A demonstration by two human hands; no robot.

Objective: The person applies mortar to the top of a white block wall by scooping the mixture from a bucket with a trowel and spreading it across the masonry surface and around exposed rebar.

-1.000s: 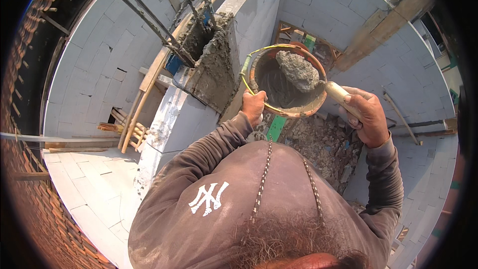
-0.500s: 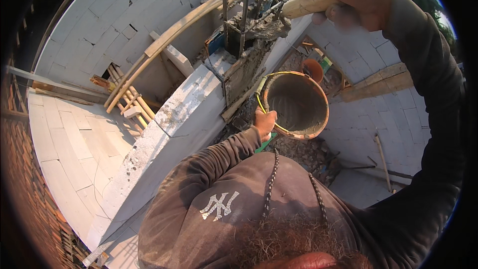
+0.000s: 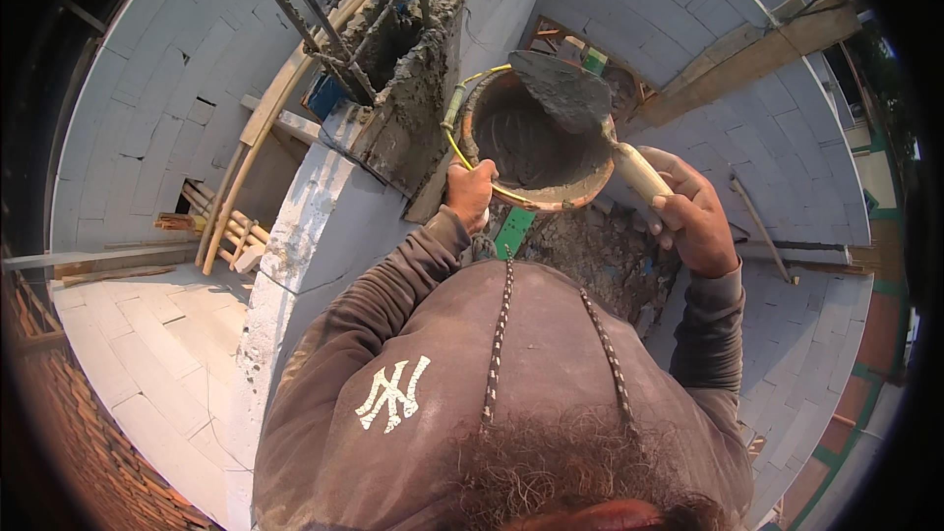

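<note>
The left hand (image 3: 470, 195) was found closed at the near-left rim of an orange bucket (image 3: 582, 185), its thumb lying over the edge beside a yellow handle (image 3: 449, 130); whether the grasp took in rim, handle or both could not be determined (the remaining fingers were partly hidden). The right hand (image 3: 693, 211) had its fingers wrapped about the pale handle of a trowel (image 3: 565, 93), whose grey, mortar-smeared blade extended across the bucket's far-right rim and over part of its mouth. The bucket was held in front of the person's chest, tilted so that its interior showed, with wet grey mortar (image 3: 521, 143) coating the bottom and sides. To its left ran a white block wall (image 3: 305, 226); at the far end of that wall's near top face stood a mortar-caked column form (image 3: 403, 138), from which steel bars (image 3: 329, 39) rose. Wooden poles (image 3: 231, 216) were noted beyond the wall's left edge. Below the bucket, a green strip (image 3: 513, 233) and rubble (image 3: 615, 261) were visible.
</note>
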